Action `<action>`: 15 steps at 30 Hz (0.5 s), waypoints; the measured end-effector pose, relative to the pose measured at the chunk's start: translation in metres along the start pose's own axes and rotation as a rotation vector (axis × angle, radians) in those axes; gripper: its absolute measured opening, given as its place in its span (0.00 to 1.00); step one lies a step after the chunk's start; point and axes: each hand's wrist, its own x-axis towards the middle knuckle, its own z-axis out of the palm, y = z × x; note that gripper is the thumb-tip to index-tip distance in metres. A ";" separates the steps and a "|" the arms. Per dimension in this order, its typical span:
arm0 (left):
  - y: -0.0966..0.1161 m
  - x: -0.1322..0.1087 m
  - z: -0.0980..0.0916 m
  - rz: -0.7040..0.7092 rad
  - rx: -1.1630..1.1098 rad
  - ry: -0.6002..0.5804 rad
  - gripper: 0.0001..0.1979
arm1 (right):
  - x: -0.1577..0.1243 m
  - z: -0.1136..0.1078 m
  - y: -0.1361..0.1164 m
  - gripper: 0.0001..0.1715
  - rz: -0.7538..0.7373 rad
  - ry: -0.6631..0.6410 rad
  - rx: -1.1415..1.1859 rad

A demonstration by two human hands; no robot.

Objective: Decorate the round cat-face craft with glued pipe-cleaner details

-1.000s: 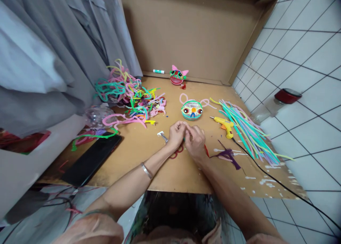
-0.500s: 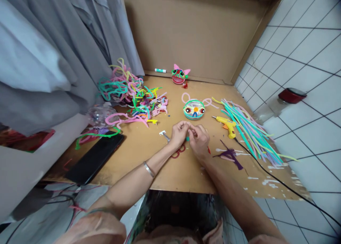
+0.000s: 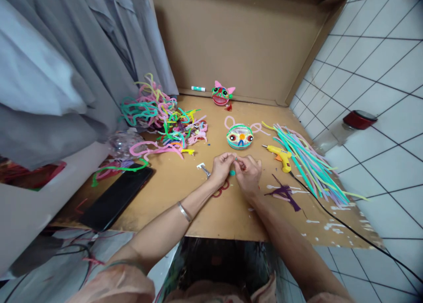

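My left hand (image 3: 223, 168) and my right hand (image 3: 248, 170) meet over the middle of the table, both closed in a pinch with fingertips touching. What they pinch is too small to make out; a speck of green shows at the fingertips. A small teal piece (image 3: 232, 173) lies on the table between the hands. Below my left wrist are scissors with red handles (image 3: 220, 190), their blades (image 3: 206, 171) partly hidden by that hand. Just beyond the hands sits a round face figure (image 3: 240, 136) with dark red eyes, an orange nose and pink loops at its sides.
To the right are a yellow glue gun (image 3: 280, 155), straight pipe cleaners (image 3: 307, 164) and purple scraps (image 3: 284, 192). On the left lie tangled pipe cleaners (image 3: 158, 104) and a black phone (image 3: 117, 197). A red cat-like figure (image 3: 220, 94) and a glue stick (image 3: 198, 88) stand farther back.
Both hands stay pinched together at nearly the same place. My right hand's fingers have shifted slightly, and more of the teal piece on the table shows. The view has moved a little.
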 end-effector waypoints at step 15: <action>-0.007 0.001 -0.006 0.056 0.047 0.031 0.24 | 0.005 -0.004 -0.004 0.09 0.067 0.029 0.047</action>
